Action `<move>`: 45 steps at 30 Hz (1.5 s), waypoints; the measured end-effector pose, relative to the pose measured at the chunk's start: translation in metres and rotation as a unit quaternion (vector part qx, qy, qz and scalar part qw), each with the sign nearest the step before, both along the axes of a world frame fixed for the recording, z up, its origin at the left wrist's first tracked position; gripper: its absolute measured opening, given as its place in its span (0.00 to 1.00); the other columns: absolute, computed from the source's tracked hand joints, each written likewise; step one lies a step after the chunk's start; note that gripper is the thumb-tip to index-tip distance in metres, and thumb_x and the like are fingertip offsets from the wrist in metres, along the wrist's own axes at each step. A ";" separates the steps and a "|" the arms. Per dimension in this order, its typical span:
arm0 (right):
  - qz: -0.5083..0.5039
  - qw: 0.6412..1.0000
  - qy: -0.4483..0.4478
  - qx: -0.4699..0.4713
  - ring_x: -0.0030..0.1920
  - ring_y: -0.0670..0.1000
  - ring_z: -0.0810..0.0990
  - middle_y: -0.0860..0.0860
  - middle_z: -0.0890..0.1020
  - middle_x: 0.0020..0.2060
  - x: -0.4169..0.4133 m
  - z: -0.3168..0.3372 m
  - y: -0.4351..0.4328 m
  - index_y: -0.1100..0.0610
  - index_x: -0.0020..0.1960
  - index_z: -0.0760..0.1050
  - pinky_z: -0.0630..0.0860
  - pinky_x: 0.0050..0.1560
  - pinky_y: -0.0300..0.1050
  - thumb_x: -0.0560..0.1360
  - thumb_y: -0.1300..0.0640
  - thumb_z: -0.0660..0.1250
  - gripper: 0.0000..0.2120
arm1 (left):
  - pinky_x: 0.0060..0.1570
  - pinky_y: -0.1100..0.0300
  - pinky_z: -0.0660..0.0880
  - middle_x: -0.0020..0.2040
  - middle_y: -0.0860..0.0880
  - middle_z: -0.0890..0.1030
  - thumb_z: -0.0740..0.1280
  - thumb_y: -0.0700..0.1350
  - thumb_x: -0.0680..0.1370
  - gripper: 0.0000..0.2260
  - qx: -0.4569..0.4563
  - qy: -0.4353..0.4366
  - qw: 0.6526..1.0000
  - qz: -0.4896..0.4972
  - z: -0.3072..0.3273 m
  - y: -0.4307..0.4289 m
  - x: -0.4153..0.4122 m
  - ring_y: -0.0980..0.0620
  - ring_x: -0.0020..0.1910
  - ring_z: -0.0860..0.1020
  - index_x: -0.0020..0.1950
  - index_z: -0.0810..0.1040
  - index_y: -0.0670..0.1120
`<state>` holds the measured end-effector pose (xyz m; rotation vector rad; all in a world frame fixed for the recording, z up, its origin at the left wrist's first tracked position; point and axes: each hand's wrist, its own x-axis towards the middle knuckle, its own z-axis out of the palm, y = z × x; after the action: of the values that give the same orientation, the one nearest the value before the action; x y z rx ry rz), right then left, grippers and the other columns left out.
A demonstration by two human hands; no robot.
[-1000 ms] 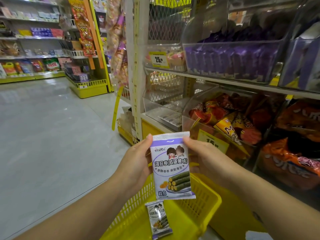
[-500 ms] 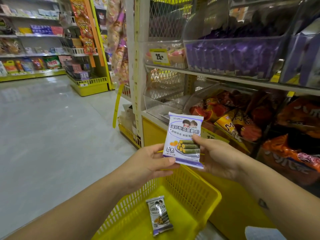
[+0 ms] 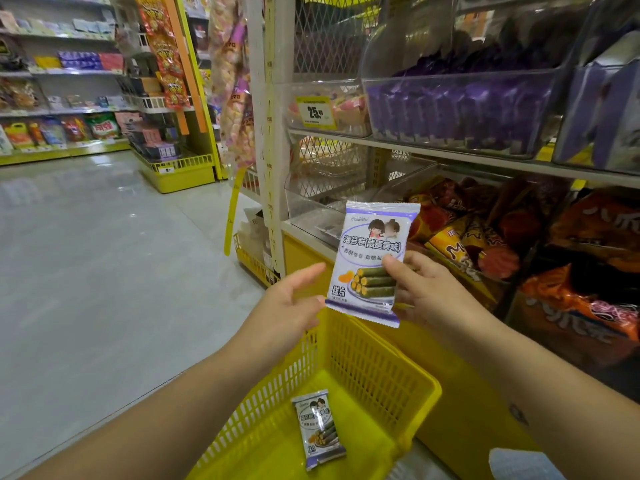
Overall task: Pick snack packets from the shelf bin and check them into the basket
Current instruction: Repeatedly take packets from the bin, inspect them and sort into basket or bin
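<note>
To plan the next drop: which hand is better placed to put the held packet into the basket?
Right. The right hand pinches the packet above the basket, so it can probably just lower it. The left hand is open beside the packet and grips nothing.

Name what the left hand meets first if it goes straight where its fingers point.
Probably the snack packet pinched by the right hand; the left hand points at its lower corner, though depth is unclear.

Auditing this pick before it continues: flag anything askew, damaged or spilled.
Nothing stands out. The held packet looks intact, pinched by the right hand; a second packet lies loose, a little skewed, in the yellow basket.
</note>
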<state>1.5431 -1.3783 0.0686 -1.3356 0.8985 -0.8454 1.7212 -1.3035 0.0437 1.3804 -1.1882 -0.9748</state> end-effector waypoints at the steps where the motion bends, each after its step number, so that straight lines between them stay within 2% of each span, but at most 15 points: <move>1: -0.013 0.999 0.015 -0.038 0.45 0.51 0.85 0.52 0.86 0.47 0.003 0.000 0.003 0.56 0.55 0.75 0.81 0.44 0.49 0.79 0.53 0.63 0.09 | 0.53 0.65 0.74 0.66 0.53 0.76 0.64 0.44 0.81 0.18 -0.018 -0.057 0.998 0.015 0.002 0.001 -0.002 0.55 0.64 0.75 0.65 0.69 0.64; 3: -0.009 0.994 0.027 -0.104 0.40 0.44 0.84 0.47 0.86 0.43 0.009 -0.002 0.011 0.52 0.53 0.75 0.78 0.32 0.39 0.78 0.54 0.65 0.05 | 0.49 0.74 0.71 0.64 0.62 0.74 0.65 0.52 0.79 0.20 -0.035 -0.070 0.997 -0.010 0.002 0.001 -0.010 0.69 0.62 0.73 0.68 0.65 0.66; 5: 0.020 0.988 0.035 -0.152 0.43 0.41 0.84 0.46 0.85 0.46 0.014 -0.006 0.016 0.49 0.55 0.74 0.75 0.33 0.34 0.75 0.51 0.67 0.09 | 0.45 0.79 0.71 0.59 0.72 0.70 0.65 0.60 0.74 0.29 -0.030 -0.009 0.998 -0.049 0.000 0.002 -0.018 0.81 0.51 0.71 0.73 0.59 0.66; 7: 0.065 0.985 0.031 -0.158 0.45 0.40 0.83 0.45 0.83 0.49 0.016 -0.009 0.020 0.47 0.59 0.72 0.77 0.37 0.35 0.73 0.46 0.64 0.15 | 0.48 0.73 0.75 0.57 0.73 0.75 0.66 0.64 0.70 0.33 -0.031 0.052 0.996 -0.064 -0.002 0.000 -0.020 0.75 0.53 0.75 0.73 0.59 0.65; 9: 0.098 0.981 0.048 -0.161 0.43 0.35 0.80 0.43 0.81 0.48 0.016 -0.011 0.023 0.45 0.61 0.71 0.77 0.41 0.34 0.73 0.43 0.59 0.18 | 0.57 0.59 0.77 0.59 0.61 0.81 0.69 0.61 0.73 0.27 -0.033 0.079 0.995 -0.059 -0.004 -0.004 -0.019 0.61 0.59 0.79 0.70 0.66 0.60; 11: 0.104 0.978 0.059 -0.171 0.44 0.34 0.78 0.45 0.80 0.49 0.017 -0.011 0.022 0.47 0.62 0.71 0.75 0.43 0.32 0.78 0.47 0.57 0.14 | 0.63 0.50 0.74 0.60 0.54 0.82 0.69 0.55 0.74 0.21 -0.030 0.093 0.994 -0.054 -0.004 -0.003 -0.016 0.54 0.61 0.79 0.66 0.71 0.57; 13: 0.077 0.982 0.046 -0.164 0.45 0.35 0.79 0.47 0.81 0.49 0.015 -0.008 0.018 0.50 0.61 0.71 0.75 0.43 0.30 0.80 0.55 0.59 0.10 | 0.62 0.49 0.75 0.61 0.50 0.82 0.67 0.46 0.75 0.21 -0.014 0.122 0.990 -0.075 -0.004 -0.002 -0.011 0.49 0.61 0.79 0.68 0.71 0.53; 17: 0.012 0.996 -0.004 -0.086 0.51 0.44 0.82 0.49 0.82 0.52 0.004 0.001 0.005 0.47 0.59 0.72 0.80 0.50 0.45 0.79 0.56 0.63 0.10 | 0.63 0.45 0.75 0.64 0.46 0.80 0.65 0.36 0.77 0.23 0.033 0.150 0.975 -0.158 -0.003 0.003 -0.003 0.44 0.63 0.78 0.70 0.68 0.53; 20: 0.034 0.996 -0.056 -0.053 0.51 0.50 0.82 0.55 0.83 0.54 -0.001 0.006 0.001 0.56 0.59 0.75 0.81 0.49 0.47 0.79 0.58 0.62 0.09 | 0.65 0.43 0.73 0.65 0.45 0.79 0.68 0.37 0.74 0.26 0.066 0.157 0.964 -0.205 -0.004 0.004 -0.004 0.44 0.64 0.77 0.70 0.67 0.52; 24: 0.024 0.992 -0.067 -0.109 0.46 0.47 0.83 0.49 0.85 0.46 -0.005 0.008 0.001 0.54 0.53 0.78 0.81 0.45 0.41 0.79 0.59 0.63 0.07 | 0.65 0.45 0.72 0.65 0.47 0.79 0.67 0.36 0.76 0.24 0.061 0.138 0.971 -0.186 -0.005 0.004 -0.005 0.46 0.65 0.77 0.70 0.68 0.50; 30: -0.017 0.984 -0.028 -0.177 0.44 0.51 0.84 0.54 0.86 0.42 -0.004 0.007 0.008 0.55 0.46 0.83 0.80 0.46 0.45 0.77 0.58 0.66 0.07 | 0.52 0.57 0.80 0.58 0.56 0.82 0.66 0.48 0.76 0.13 -0.065 0.045 0.995 -0.064 -0.005 -0.002 -0.015 0.56 0.58 0.80 0.60 0.75 0.60; 33: -0.019 0.985 -0.026 -0.170 0.45 0.59 0.83 0.59 0.85 0.43 -0.003 0.007 0.009 0.58 0.44 0.84 0.79 0.48 0.51 0.78 0.53 0.63 0.13 | 0.45 0.57 0.81 0.55 0.54 0.84 0.66 0.51 0.74 0.11 -0.108 0.088 0.989 -0.038 0.000 -0.004 -0.017 0.54 0.54 0.82 0.54 0.77 0.63; 36: 0.022 0.992 -0.060 -0.110 0.42 0.50 0.82 0.57 0.86 0.44 -0.002 0.012 0.008 0.58 0.47 0.84 0.79 0.43 0.40 0.80 0.52 0.60 0.16 | 0.42 0.57 0.81 0.54 0.53 0.84 0.66 0.51 0.73 0.13 -0.106 0.124 0.986 -0.043 0.001 -0.004 -0.015 0.53 0.54 0.83 0.56 0.77 0.61; 39: 0.114 0.989 -0.086 -0.045 0.45 0.48 0.83 0.54 0.85 0.48 -0.009 0.014 0.005 0.56 0.52 0.83 0.80 0.44 0.41 0.79 0.55 0.60 0.12 | 0.41 0.54 0.81 0.54 0.49 0.84 0.66 0.48 0.73 0.16 -0.083 0.198 0.976 -0.036 0.000 -0.004 -0.013 0.50 0.52 0.83 0.61 0.75 0.54; 45: 0.275 0.961 0.023 0.009 0.51 0.51 0.84 0.56 0.84 0.54 -0.022 0.014 0.005 0.54 0.62 0.76 0.81 0.44 0.41 0.70 0.57 0.69 0.19 | 0.35 0.53 0.81 0.50 0.49 0.86 0.66 0.49 0.71 0.17 -0.059 0.322 0.945 0.014 0.006 -0.010 0.001 0.50 0.46 0.85 0.59 0.76 0.51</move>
<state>1.5214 -1.3738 0.0826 -1.4924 0.5212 -0.3734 1.7219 -1.3131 0.0496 0.8702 -0.7118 -1.1910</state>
